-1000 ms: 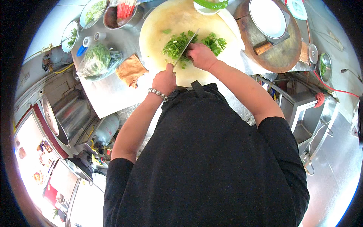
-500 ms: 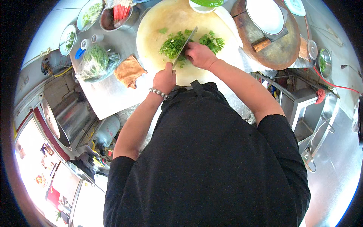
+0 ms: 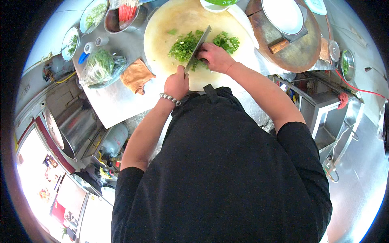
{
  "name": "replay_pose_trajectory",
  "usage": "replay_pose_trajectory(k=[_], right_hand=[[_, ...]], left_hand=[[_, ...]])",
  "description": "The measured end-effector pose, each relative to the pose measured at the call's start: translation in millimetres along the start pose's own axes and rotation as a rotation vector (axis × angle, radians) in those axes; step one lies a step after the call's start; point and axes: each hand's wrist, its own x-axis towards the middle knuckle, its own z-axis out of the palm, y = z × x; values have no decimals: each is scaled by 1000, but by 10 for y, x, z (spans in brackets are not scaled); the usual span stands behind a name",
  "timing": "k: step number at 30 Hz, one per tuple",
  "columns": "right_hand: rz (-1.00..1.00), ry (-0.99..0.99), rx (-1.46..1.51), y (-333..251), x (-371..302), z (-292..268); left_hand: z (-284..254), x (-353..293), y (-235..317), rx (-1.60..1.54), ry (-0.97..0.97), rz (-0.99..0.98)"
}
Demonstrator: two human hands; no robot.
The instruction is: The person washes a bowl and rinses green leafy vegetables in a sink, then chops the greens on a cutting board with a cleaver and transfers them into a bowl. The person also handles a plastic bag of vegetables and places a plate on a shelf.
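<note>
My left hand (image 3: 177, 83), with a beaded bracelet at its wrist, is closed round the handle of a knife (image 3: 199, 45). The blade points away from me and slants right over a round pale cutting board (image 3: 162, 22). Chopped leafy herbs (image 3: 182, 47) lie in a heap left of the blade. Close against its right side, my right hand (image 3: 217, 58) is closed with curled fingers on the herbs. More herb leaves (image 3: 227, 42) stick out beyond that hand. The fingertips and what lies under them are partly hidden.
Left of the board are a brown cloth (image 3: 137, 76), a plastic bag of greens (image 3: 99, 69) and a pot with red-and-white sticks (image 3: 125, 18). On the right, a round wooden block (image 3: 300, 54) carries a white bowl (image 3: 283, 16) and a wooden-handled cleaver (image 3: 279, 46).
The view has shifted slightly, so the tabletop things sit a little further up and left. Both hands keep nearly the same place, the knife still beside the herbs.
</note>
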Motion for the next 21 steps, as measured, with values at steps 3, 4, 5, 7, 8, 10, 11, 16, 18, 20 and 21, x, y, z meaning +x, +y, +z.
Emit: replay_pose_trajectory(k=[3, 4, 5, 7, 8, 10, 11, 16, 18, 20, 21], right_hand=[[13, 49, 63, -1, -26, -16], [21, 50, 66, -1, -32, -47], [30, 51, 70, 4, -23, -74], [17, 26, 55, -4, -25, -105], [10, 16, 47, 1, -17, -120], [1, -5, 30, 28, -26, -128], [0, -24, 14, 34, -38, -130], [-34, -24, -79, -75, -117, -237], [-13, -28, -180, -60, -158, -222], [36, -47, -140, -52, -97, -143], [66, -62, -111, -71, -106, -73]], left_hand=[[-131, 52, 76, -41, 9, 63], [-235, 74, 125, -32, -4, 66], [-335, 75, 174, -22, -18, 70], [-578, -10, 376, 4, -81, 41], [-543, -31, 395, 17, -107, 18], [-442, -51, 399, 46, -156, -25], [-264, -36, 322, 39, -110, -37], [84, -43, 119, -57, -16, -14], [-3, 23, 65, -85, -18, 31], [-142, 33, 69, -112, -1, 62], [-228, 11, 105, -96, -7, 56]])
